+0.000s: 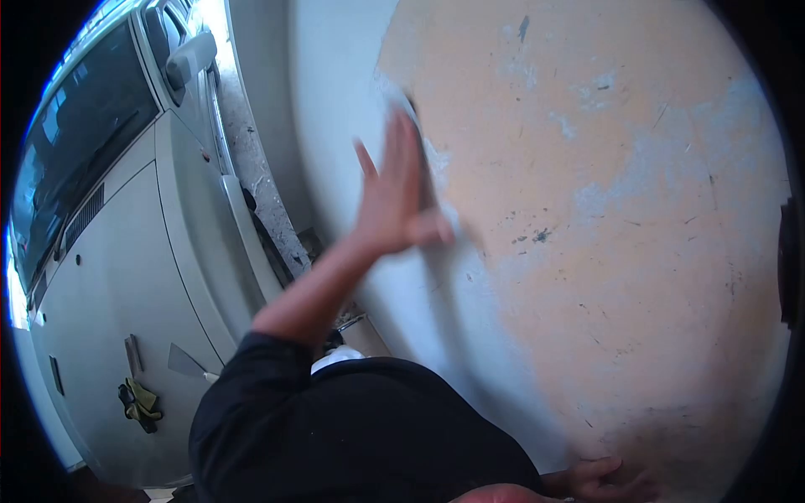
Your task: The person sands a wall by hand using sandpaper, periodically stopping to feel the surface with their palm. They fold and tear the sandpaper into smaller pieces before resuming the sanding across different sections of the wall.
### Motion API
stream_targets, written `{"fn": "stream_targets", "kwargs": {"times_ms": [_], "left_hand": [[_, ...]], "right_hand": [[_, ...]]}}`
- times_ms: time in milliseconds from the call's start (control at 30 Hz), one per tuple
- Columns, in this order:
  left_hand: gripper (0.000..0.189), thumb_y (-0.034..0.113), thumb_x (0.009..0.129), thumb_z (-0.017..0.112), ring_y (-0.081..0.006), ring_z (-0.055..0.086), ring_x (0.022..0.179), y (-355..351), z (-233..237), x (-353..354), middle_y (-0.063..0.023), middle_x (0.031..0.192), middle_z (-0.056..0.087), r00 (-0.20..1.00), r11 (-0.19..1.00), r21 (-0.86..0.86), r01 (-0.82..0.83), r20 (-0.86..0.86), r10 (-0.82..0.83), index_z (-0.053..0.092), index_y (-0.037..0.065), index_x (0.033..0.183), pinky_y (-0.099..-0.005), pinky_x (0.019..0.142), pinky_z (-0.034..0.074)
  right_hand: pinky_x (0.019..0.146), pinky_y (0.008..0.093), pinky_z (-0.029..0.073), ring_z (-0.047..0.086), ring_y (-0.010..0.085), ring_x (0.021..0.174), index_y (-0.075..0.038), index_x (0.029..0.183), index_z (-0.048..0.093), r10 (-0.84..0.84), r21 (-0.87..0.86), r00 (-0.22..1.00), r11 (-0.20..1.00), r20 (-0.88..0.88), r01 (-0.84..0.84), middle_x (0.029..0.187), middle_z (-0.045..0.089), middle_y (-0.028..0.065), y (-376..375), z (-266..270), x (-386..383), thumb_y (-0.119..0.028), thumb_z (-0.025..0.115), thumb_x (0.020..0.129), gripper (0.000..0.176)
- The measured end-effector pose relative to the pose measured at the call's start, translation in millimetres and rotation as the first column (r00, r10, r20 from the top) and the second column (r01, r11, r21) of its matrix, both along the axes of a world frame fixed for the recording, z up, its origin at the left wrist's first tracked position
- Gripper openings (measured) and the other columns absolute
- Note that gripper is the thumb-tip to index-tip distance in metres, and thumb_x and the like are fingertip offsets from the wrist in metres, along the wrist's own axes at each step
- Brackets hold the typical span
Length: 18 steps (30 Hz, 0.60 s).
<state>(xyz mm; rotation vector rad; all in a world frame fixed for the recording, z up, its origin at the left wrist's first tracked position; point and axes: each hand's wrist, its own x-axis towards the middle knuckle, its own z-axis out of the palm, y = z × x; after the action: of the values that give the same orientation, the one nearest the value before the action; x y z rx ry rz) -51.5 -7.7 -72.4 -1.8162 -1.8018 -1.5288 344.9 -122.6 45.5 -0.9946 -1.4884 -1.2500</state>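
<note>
My left hand (pixel 394 189) is raised in front of the wall (pixel 604 285), its fingers stretched out and the thumb held apart. Motion blurs it, and a dark shadow runs along its right side. It overlaps the ragged border between a smooth pale area of wall (pixel 344 92) and a worn peach-coloured area with grey patches and scratches. Low at the bottom right, my right hand (pixel 608 482) is close to the wall in shade, fingers loosely apart with nothing seen in them.
To the left stands a light-coloured car (pixel 180 268) with a side mirror (pixel 191 60). On its bonnet lie a broad-bladed scraper (pixel 186 362), a narrow flat tool (pixel 134 355) and a yellow-and-black bundle (pixel 140 402). A debris-strewn floor strip (pixel 267 184) separates car and wall.
</note>
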Motion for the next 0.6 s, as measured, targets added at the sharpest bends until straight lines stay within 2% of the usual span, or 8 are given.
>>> {"fn": "stream_targets", "kwargs": {"times_ms": [100, 200, 233, 300, 367, 433, 500, 600], "left_hand": [[0.113, 0.083, 0.077, 0.031, -0.0373, 0.001, 0.144, 45, 38, -73, -0.0229, 0.155, -0.004, 0.938, 0.996, 0.090, -0.009, 0.347, -0.023, -0.004, 0.003, 0.149, -0.0646, 0.106, -0.007], [0.108, 0.076, 0.081, 0.036, -0.0366, -0.001, 0.144, 28, 61, -35, -0.0232, 0.155, -0.005, 0.938, 0.985, 0.153, -0.081, 0.346, 0.024, -0.005, 0.002, 0.148, -0.0640, 0.107, -0.004], [0.113, 0.080, 0.078, 0.036, -0.0374, -0.003, 0.144, 40, 34, -27, -0.0236, 0.155, -0.005, 0.938, 0.986, 0.152, -0.067, 0.346, 0.010, -0.006, 0.001, 0.148, -0.0656, 0.106, -0.003], [0.141, 0.095, 0.057, 0.039, -0.0467, -0.003, 0.141, 6, 8, 41, -0.0309, 0.152, -0.005, 0.991, 0.990, 0.140, -0.013, 0.135, -0.006, -0.006, -0.005, 0.146, -0.0695, 0.103, -0.003], [0.145, 0.096, 0.056, 0.036, -0.0479, 0.000, 0.141, -33, -9, 102, -0.0386, 0.148, -0.001, 0.985, 0.975, 0.166, 0.150, 0.055, -0.161, -0.004, -0.013, 0.142, -0.0688, 0.103, -0.006], [0.141, 0.095, 0.059, 0.036, -0.0461, 0.002, 0.141, -32, -19, 90, -0.0355, 0.149, 0.001, 0.993, 0.993, 0.099, 0.071, -0.104, -0.060, -0.001, -0.011, 0.144, -0.0678, 0.104, -0.005], [0.130, 0.089, 0.067, 0.038, -0.0406, 0.005, 0.143, -9, 4, 48, -0.0305, 0.152, 0.003, 0.998, 0.997, 0.048, -0.057, -0.036, 0.059, 0.002, -0.008, 0.145, -0.0671, 0.105, -0.005], [0.093, 0.059, 0.089, 0.041, -0.0328, 0.008, 0.144, 19, 52, -9, -0.0241, 0.155, 0.004, 0.943, 0.990, 0.062, -0.127, 0.318, 0.101, 0.005, -0.004, 0.147, -0.0625, 0.108, -0.003]], "right_hand": [[0.111, 0.0587, 0.010, 0.026, 0.0398, 0.138, -0.003, 0.129, 0.051, 0.005, 0.007, 1.000, 1.000, -0.030, -0.005, 0.146, 0.035, 0.0220, 0, -3, 3, -0.034, 0.056, 0.091, 0.049], [0.111, 0.0593, 0.011, 0.026, 0.0396, 0.138, -0.004, 0.129, 0.051, -0.024, 0.003, 1.000, 1.000, 0.014, 0.024, 0.146, 0.036, 0.0207, -2, 2, 1, -0.034, 0.057, 0.090, 0.050], [0.111, 0.0593, 0.011, 0.026, 0.0396, 0.138, -0.004, 0.129, 0.051, -0.027, 0.006, 1.000, 1.000, 0.010, 0.027, 0.146, 0.036, 0.0207, -3, 3, 1, -0.034, 0.057, 0.090, 0.050], [0.111, 0.0593, 0.010, 0.026, 0.0392, 0.139, -0.006, 0.130, 0.051, -0.017, -0.008, 1.000, 1.000, -0.024, 0.016, 0.147, 0.035, 0.0187, -3, 3, -2, -0.036, 0.058, 0.090, 0.051], [0.112, 0.0586, 0.008, 0.025, 0.0392, 0.139, -0.007, 0.130, 0.051, 0.010, -0.022, 1.000, 1.000, -0.022, -0.010, 0.147, 0.035, 0.0187, -4, 1, 0, -0.039, 0.057, 0.090, 0.052], [0.112, 0.0578, 0.006, 0.025, 0.0392, 0.139, -0.007, 0.130, 0.051, 0.037, -0.044, 0.999, 0.998, -0.016, -0.038, 0.147, 0.035, 0.0188, -4, 1, 4, -0.042, 0.057, 0.090, 0.053], [0.107, 0.0564, 0.019, 0.031, 0.0405, 0.136, -0.007, 0.123, 0.058, -0.051, -0.021, 0.991, 0.998, 0.122, 0.054, 0.145, 0.038, 0.0225, -13, 2, 11, -0.031, 0.058, 0.091, 0.040], [0.108, 0.0584, 0.017, 0.027, 0.0456, 0.136, -0.005, 0.118, 0.058, -0.024, -0.102, 0.974, 0.994, 0.224, 0.048, 0.144, 0.034, 0.0284, -21, -2, 36, -0.034, 0.054, 0.091, 0.040]]}}
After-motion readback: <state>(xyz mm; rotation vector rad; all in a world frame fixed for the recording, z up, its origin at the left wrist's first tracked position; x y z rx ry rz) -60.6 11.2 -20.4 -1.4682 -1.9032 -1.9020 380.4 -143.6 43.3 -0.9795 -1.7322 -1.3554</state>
